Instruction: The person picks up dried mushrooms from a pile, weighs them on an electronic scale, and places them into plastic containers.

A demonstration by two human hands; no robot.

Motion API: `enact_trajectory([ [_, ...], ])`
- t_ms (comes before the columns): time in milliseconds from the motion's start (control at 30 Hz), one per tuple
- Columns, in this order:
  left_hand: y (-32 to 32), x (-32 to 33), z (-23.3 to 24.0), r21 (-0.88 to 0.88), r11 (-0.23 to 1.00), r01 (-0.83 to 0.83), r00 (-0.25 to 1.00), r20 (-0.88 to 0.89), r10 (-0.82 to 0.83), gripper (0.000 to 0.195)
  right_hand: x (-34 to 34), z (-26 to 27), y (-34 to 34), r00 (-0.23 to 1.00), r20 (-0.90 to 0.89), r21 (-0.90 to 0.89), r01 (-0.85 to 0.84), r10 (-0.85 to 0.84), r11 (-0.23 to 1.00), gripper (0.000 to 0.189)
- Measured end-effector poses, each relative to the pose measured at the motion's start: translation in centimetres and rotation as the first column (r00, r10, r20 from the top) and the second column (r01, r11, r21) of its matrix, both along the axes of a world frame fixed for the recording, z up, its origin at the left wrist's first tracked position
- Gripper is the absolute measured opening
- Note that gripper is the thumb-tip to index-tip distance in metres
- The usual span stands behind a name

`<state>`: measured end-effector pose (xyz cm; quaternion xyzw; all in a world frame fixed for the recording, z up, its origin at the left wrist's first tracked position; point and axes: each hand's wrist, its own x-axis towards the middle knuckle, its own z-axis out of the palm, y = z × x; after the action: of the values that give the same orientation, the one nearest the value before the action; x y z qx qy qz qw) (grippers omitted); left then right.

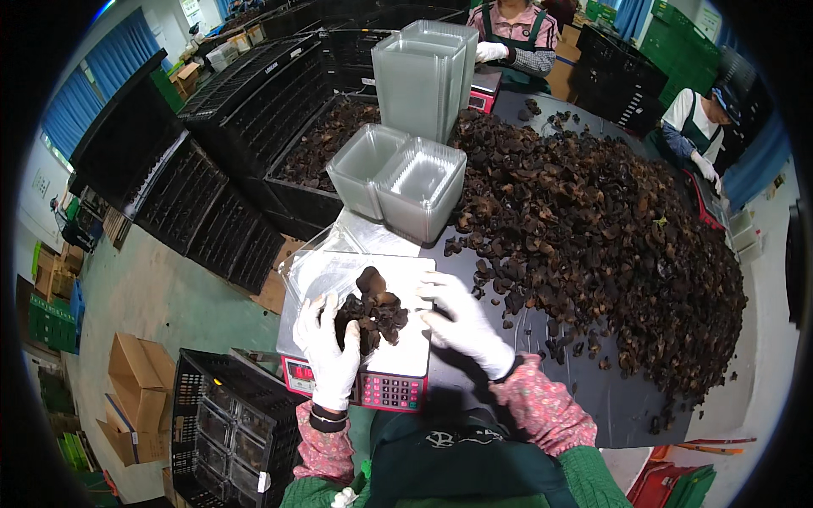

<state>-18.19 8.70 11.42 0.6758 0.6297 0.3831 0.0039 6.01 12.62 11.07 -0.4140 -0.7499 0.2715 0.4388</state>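
Note:
A small heap of dark wood ear mushrooms [381, 316] lies on the bright metal pan of a red digital scale [392, 392]. My left hand [327, 349], in a white glove, rests at the heap's left side with its fingers curved against it; whether it grips any pieces cannot be told. To the right of the heap, my gloved right hand [460, 324] is over the pan's right edge, fingers apart and holding nothing. A clear plastic lid or tray [324, 257] lies across the pan's far left corner. The bottom of the heap is glare-lit.
Beyond the scale stand short stacks of clear plastic containers [422, 190] and a taller stack [419, 82]. A large mushroom pile [591, 235] covers much of the dark table [527, 387]. Black crates [222, 438] flank the left side. Two co-workers stand across the table.

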Motion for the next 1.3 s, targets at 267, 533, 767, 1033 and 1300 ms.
enact_trajectory([
  [267, 1.0, -0.8, 0.2, -0.255, 0.951, 0.175, 0.931, -0.272, -0.244, 0.073, 9.0, -6.2, -8.7, 0.891, -0.042, -0.398, 0.4, -0.452, 0.826, 0.01],
  [533, 5.2, -1.8, 0.8, -0.104, 0.947, 0.305, 0.947, -0.072, -0.313, 0.021, 13.7, -9.1, -17.4, 0.687, 0.04, -0.555, 0.619, -0.725, 0.556, 0.011],
  [767, 6.2, -0.9, 0.5, -0.329, 0.901, 0.282, 0.855, -0.34, -0.392, 0.024, 12.5, -8.8, -16.8, 0.696, -0.018, -0.554, 0.591, -0.718, 0.586, 0.01],
  [1033, 7.8, -2.1, -0.5, -0.227, 0.856, 0.465, 0.728, -0.451, -0.516, 0.018, 11.4, -8.3, -16.5, 0.749, 0.028, -0.499, 0.584, -0.662, 0.64, 0.011],
  [1300, 7.5, -2.4, 0.3, -0.386, 0.826, 0.412, 0.707, -0.436, -0.557, 0.023, 12.4, -9.7, -17.1, 0.706, 0.008, -0.574, 0.583, -0.708, 0.575, 0.011],
])
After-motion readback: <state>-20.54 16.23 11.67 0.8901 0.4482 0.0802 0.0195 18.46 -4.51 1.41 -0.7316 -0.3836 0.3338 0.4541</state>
